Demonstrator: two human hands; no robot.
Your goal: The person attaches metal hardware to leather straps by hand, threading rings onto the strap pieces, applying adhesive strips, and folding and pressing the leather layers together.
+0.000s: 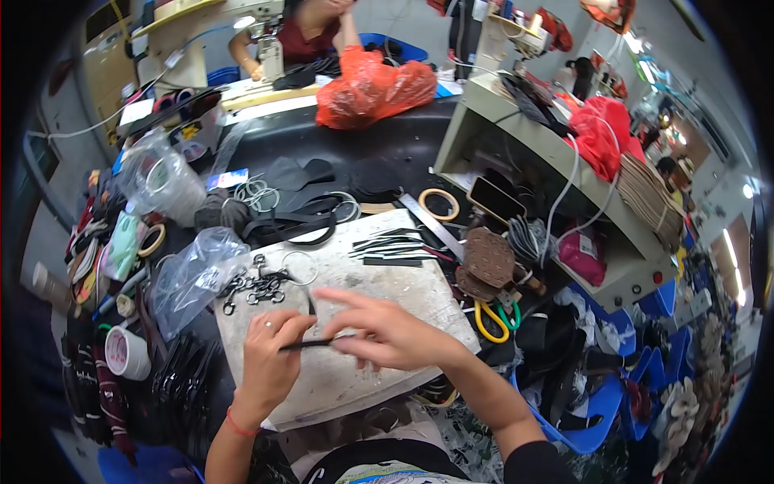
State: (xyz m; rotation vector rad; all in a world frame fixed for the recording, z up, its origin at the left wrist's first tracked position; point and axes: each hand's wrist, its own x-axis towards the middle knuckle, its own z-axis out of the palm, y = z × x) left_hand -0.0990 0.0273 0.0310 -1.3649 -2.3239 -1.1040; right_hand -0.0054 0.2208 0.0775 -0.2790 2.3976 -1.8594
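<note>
My left hand (pixel 274 348), with a red cord on its wrist, is closed around a narrow black strap (pixel 308 344) over the pale work board (pixel 395 299). My right hand (pixel 391 329) is at the strap's free end, its fingers apart and slightly blurred; I cannot make out any grip there. A dark curved piece rises beside the left fingertips. Several dark metal snap hooks (pixel 260 287) lie in a pile on the board, beyond my left hand. Near the board's far edge are several thin black strips (pixel 393 244), with a thin ring (pixel 300 269) closer to the hooks.
At left lie a clear plastic bag (pixel 193 282), a white tape roll (pixel 127 353) and bundled black straps (pixel 184 379). Yellow-handled scissors (pixel 490 323) and brown round pieces (pixel 488 256) flank the board's right side. A person sits at a sewing machine (pixel 272 56) behind a red bag (pixel 371 87).
</note>
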